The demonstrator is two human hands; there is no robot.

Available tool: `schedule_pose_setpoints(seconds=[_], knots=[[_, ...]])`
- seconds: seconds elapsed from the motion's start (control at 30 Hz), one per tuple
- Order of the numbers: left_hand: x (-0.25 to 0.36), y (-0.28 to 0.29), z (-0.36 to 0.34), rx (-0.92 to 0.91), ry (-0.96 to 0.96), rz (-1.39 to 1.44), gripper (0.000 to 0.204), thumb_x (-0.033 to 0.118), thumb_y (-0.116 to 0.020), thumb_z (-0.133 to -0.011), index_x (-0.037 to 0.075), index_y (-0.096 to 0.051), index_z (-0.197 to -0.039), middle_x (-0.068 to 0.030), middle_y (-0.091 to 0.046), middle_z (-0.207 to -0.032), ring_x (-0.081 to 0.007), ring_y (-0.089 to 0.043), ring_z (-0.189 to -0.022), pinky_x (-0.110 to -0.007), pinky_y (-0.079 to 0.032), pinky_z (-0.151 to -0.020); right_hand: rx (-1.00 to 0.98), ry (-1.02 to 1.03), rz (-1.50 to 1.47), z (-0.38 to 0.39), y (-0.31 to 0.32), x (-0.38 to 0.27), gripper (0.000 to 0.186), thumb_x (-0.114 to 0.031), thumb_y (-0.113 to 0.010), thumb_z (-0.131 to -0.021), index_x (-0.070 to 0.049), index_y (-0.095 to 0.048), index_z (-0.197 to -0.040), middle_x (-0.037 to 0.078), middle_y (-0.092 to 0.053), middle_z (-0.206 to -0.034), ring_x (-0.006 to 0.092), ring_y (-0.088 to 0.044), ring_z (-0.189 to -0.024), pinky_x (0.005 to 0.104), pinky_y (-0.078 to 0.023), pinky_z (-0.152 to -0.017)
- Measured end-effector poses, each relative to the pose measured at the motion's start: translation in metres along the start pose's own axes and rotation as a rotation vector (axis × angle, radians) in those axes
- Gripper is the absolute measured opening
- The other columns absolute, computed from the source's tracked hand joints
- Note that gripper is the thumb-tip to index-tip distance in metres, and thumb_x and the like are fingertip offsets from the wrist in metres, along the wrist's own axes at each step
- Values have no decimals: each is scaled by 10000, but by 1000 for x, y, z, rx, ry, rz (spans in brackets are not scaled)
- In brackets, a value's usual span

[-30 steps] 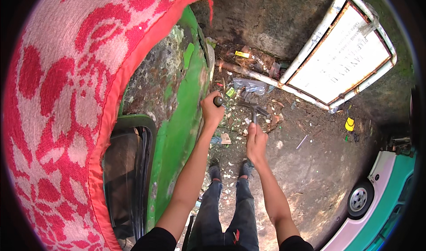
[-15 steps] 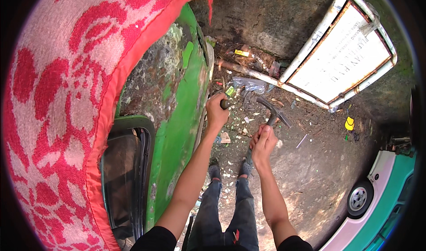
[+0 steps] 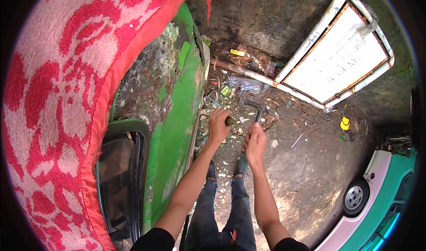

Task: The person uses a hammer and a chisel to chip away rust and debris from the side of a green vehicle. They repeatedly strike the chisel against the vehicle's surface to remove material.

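My left hand (image 3: 217, 126) is closed in a fist around a tool with a dark handle (image 3: 229, 121). Only its rounded end comes out of the fist, on the side toward my other hand; the rest of this tool I cannot tell clearly. My right hand (image 3: 255, 145) is also closed, and it has a firm hold of a hammer (image 3: 258, 115), with the thumb lying along the handle. The head of the hammer is above my right fist, near the dark handle but apart from it, and the lower part of its handle comes out below the hand.

Just beside my left hand is the edge of a green vehicle body (image 3: 175, 118). Its surface has a rough, stained patch (image 3: 148, 73), and a window (image 3: 120, 171) with a black frame is set lower. A red and pink patterned cloth (image 3: 53, 131) with a red border lies over this body at the left.

Under my hands, the ground (image 3: 288, 180) is scattered with pale chips, and a clear plastic bag (image 3: 245, 84) lies farther ahead. Beyond, a white sign (image 3: 335, 58) in a rusty pipe frame leans near the wall (image 3: 257, 20). At the lower right, there is a second vehicle (image 3: 370, 193), white and teal, with one wheel (image 3: 356, 198) visible.
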State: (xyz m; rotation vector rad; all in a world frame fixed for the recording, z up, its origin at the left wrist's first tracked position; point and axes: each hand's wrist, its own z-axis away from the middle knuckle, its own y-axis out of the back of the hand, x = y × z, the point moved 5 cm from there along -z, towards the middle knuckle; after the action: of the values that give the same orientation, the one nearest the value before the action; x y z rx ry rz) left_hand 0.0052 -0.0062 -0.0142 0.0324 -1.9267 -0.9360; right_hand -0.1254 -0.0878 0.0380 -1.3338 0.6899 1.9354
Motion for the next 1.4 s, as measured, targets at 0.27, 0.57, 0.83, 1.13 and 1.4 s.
schedule_pose_setpoints(seconds=[0.27, 0.57, 0.83, 1.13, 1.4], knots=[[10, 16, -25, 136, -85, 24, 230, -108, -642, -603, 19, -552, -772, -126, -556, -754, -358, -544, -799, -438, -393, -719, -43, -65, -17, 12, -1, 12, 459, -400, -386, -1083, -62, -472, -785, -34, -393, -558, 58, -414, -432, 252, -350, -376], [10, 19, -31, 156, -64, 46, 218, -115, -617, -606, 8, -538, -767, -141, -533, -735, -364, -524, -765, -440, -384, -705, -79, -67, -26, 15, 0, 8, 460, -408, -396, -1081, -54, -491, -802, -30, -403, -558, 58, -414, -437, 257, -355, -382], [9, 32, -43, 218, 3, 102, 187, -110, -579, -625, -2, -527, -768, -153, -531, -720, -384, -529, -742, -438, -393, -663, -53, 150, 148, 15, 6, 8, 445, -381, -404, -1079, -6, -542, -883, 33, -436, -523, 126, -462, -426, 327, -381, -418], [4, 33, -39, 207, 0, 73, 186, -113, -589, -624, 0, -521, -754, -161, -538, -716, -382, -542, -725, -428, -400, -647, -89, 349, 418, 8, 8, -17, 336, -285, -438, -1063, 21, -572, -1018, 203, -509, -543, 391, -567, -498, 460, -430, -509], [8, 30, -38, 147, -9, 69, 239, -118, -608, -593, 0, -509, -776, -156, -526, -740, -385, -521, -765, -450, -389, -685, -216, 342, 576, 16, -11, -17, 319, -246, -447, -1055, 42, -581, -1037, 246, -546, -576, 452, -584, -550, 490, -440, -532]])
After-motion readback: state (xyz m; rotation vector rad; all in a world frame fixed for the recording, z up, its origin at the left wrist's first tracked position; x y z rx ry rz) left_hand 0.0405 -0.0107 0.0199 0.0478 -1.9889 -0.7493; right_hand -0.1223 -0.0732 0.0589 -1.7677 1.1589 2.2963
